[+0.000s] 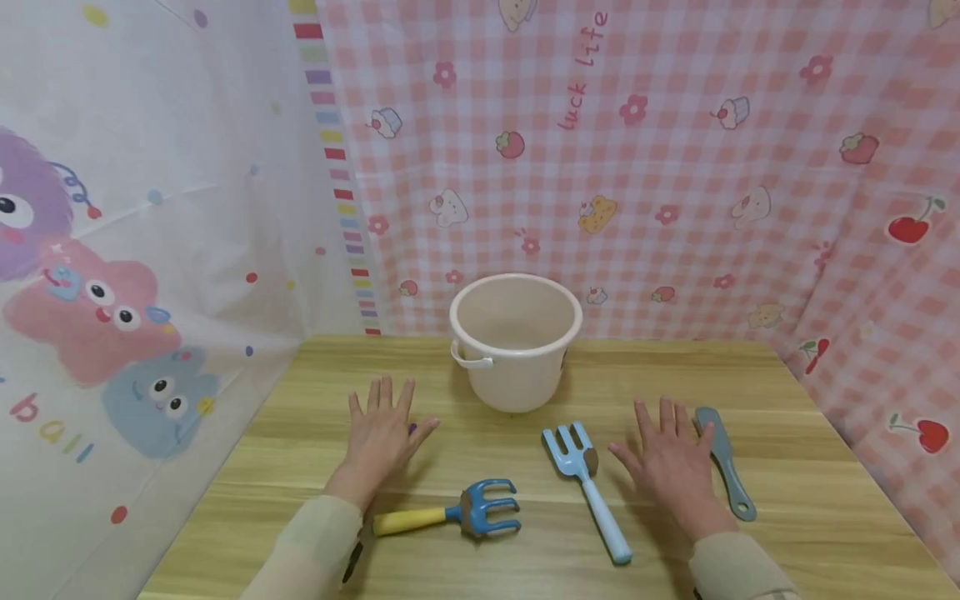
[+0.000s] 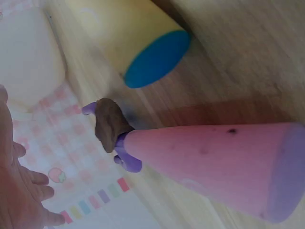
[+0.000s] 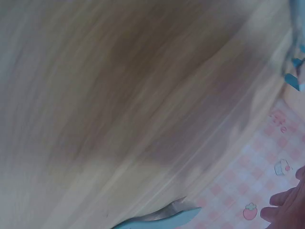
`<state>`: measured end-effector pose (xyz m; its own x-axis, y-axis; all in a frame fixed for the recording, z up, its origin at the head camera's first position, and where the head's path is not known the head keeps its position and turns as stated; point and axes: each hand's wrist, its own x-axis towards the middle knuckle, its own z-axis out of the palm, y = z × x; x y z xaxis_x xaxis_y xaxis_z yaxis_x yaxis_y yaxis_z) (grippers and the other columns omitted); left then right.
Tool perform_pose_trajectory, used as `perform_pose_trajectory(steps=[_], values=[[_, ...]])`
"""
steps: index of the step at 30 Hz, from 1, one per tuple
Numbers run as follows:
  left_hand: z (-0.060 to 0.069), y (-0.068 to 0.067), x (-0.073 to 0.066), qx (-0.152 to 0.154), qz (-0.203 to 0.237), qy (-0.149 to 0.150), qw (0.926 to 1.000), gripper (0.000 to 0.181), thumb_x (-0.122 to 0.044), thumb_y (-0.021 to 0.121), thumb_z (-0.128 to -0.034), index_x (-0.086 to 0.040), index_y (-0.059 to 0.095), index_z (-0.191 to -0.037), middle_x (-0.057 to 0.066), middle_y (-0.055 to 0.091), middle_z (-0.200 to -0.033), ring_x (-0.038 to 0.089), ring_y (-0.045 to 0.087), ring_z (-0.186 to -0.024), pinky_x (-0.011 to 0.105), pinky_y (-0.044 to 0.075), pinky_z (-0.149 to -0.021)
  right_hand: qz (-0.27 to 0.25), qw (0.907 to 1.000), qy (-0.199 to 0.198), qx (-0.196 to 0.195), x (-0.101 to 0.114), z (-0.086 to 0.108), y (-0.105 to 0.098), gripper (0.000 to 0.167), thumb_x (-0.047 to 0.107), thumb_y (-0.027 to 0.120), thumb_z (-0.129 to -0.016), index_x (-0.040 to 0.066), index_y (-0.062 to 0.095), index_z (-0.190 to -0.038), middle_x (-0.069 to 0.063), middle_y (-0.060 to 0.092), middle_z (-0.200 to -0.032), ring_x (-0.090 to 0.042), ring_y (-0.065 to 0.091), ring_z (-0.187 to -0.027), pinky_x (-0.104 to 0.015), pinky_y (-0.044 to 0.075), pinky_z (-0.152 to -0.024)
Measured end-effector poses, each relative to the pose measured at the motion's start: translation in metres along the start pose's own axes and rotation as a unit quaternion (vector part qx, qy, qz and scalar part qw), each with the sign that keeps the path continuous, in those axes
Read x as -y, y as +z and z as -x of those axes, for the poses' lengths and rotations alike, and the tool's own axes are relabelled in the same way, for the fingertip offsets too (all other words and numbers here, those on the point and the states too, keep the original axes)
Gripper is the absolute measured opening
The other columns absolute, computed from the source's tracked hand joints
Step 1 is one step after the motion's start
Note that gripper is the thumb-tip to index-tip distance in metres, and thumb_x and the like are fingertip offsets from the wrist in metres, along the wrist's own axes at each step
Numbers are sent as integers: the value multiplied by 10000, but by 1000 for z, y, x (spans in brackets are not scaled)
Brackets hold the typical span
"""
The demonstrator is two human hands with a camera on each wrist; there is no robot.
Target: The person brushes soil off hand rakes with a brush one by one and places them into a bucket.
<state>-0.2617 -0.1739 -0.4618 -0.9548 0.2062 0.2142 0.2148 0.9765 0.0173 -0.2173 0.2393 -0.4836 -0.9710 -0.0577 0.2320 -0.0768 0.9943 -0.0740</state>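
On the left, the left hand (image 1: 382,442) spreads its fingers, its grip wide and holding nothing; near it a pink-handled tool (image 2: 209,162) lies on the table (image 1: 450,575). The tool is probably light and stiff, best taken round the handle, clear of the brown lump (image 2: 110,125), which looks soft enough to smear. The yellow-handled rake (image 1: 452,514) should handle alike. The cream bucket (image 1: 517,379) stands upright behind, seemingly light plastic, easy by its rim. The pale blue fork (image 1: 594,498) looks rigid, its smooth handle perhaps slippery. On the right, the right hand (image 1: 678,471) has an equally wide, unladen grip beside a grey-blue tool (image 1: 725,462), best held at its holed end; contact is unclear.

Only the left wrist view shows the pink handle and the rake handle's blue end; the right wrist view adds the grey-blue tool's raised edge.
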Motion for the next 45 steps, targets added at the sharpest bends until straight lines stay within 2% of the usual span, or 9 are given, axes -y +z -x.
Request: perform_pose_trajectory(steps=[6, 11, 17, 27, 32, 37, 45], values=[[2, -7, -3, 192, 94, 135, 9997, 772, -591, 492, -970, -70, 365, -1526, 315, 306, -1524, 455, 255, -1429, 670, 226, -1100, -93, 9999, 84, -69, 5, 5, -7, 788, 554, 567, -942, 47, 370, -1513, -346, 292, -1507, -535, 271, -1370, -785, 147, -1027], [8, -11, -7, 352, 249, 347, 9985, 718, -518, 577, -959, -54, 427, -1486, 310, 388, -1474, 457, 358, -1374, 639, 330, -1062, -306, 9995, 81, -60, 4, 11, -10, 744, 471, 622, -936, 23, 400, -1487, -361, 339, -1470, -560, 338, -1311, -761, 206, -1025], [20, -17, -14, 608, 352, 446, 9965, 698, -473, 616, -951, -47, 435, -1473, 308, 429, -1443, 463, 408, -1337, 617, 345, -1064, -677, 9977, -13, -68, 2, 20, -15, 719, 393, 663, -928, -44, 422, -1445, -406, 388, -1401, -602, 408, -1227, -712, 339, -974], [42, -19, -24, 451, 643, 896, 9929, 681, -436, 681, -914, -18, 482, -1412, 303, 523, -1330, 472, 486, -1253, 599, 366, -1056, -711, 9974, -72, 20, 0, 23, -19, 703, 384, 709, -894, -63, 482, -1387, -389, 485, -1304, -585, 470, -1161, -664, 429, -891], [46, -20, -28, 724, 758, 927, 9902, 682, -427, 712, -890, -15, 502, -1392, 294, 537, -1335, 459, 512, -1240, 571, 420, -1019, -649, 9977, -100, 193, 2, 24, -20, 679, 381, 704, -900, -68, 502, -1368, -378, 517, -1273, -575, 504, -1135, -645, 435, -904], [49, -23, -31, 944, 603, 935, 9893, 713, -441, 770, -825, -17, 556, -1355, 274, 591, -1262, 427, 578, -1155, 511, 520, -893, -625, 9969, -25, 483, 3, 23, -21, 611, 361, 704, -895, -64, 555, -1308, -340, 562, -1228, -548, 550, -1073, -623, 476, -830], [56, -29, -35, 1452, 557, 986, 9829, 669, -451, 802, -777, -22, 622, -1258, 209, 657, -1114, 381, 635, -1027, 494, 528, -857, -574, 9949, -106, 821, 2, 23, -25, 498, 306, 739, -858, -61, 635, -1178, -291, 631, -1102, -475, 604, -1002, -582, 507, -795]])
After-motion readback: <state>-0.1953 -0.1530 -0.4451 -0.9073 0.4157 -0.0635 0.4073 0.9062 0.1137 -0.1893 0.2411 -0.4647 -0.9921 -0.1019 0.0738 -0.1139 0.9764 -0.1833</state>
